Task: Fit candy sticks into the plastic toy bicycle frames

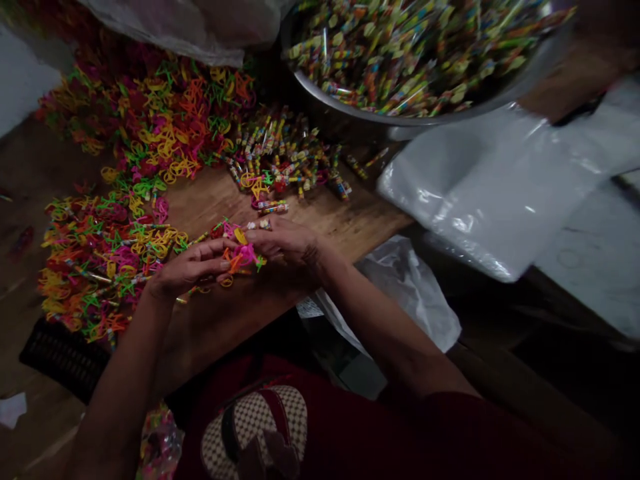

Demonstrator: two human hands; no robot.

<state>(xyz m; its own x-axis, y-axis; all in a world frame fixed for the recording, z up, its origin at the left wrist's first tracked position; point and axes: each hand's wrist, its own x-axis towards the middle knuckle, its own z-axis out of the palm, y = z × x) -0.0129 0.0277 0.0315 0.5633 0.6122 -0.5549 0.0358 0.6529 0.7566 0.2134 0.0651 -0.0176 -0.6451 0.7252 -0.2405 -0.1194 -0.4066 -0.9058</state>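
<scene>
My left hand (193, 267) and my right hand (287, 241) meet over the wooden table's front part. Between their fingers is a small bunch of bright plastic pieces (244, 255) in pink, orange, yellow and green; their exact shape is too small to make out. My left fingers pinch the bunch from the left, and my right fingers close on it from the other side. A short printed tube (265, 225) shows at my right hand's fingers. Left of my left hand lies a heap of the same coloured pieces (115, 260), with thin printed tubes mixed in.
A larger heap of coloured pieces (165, 120) lies at the back left. Beside it is a pile of printed tubes (285, 150). A metal basin (350, 110) full of such tubes stands at the back right. Clear plastic bags (480, 193) lie on the right.
</scene>
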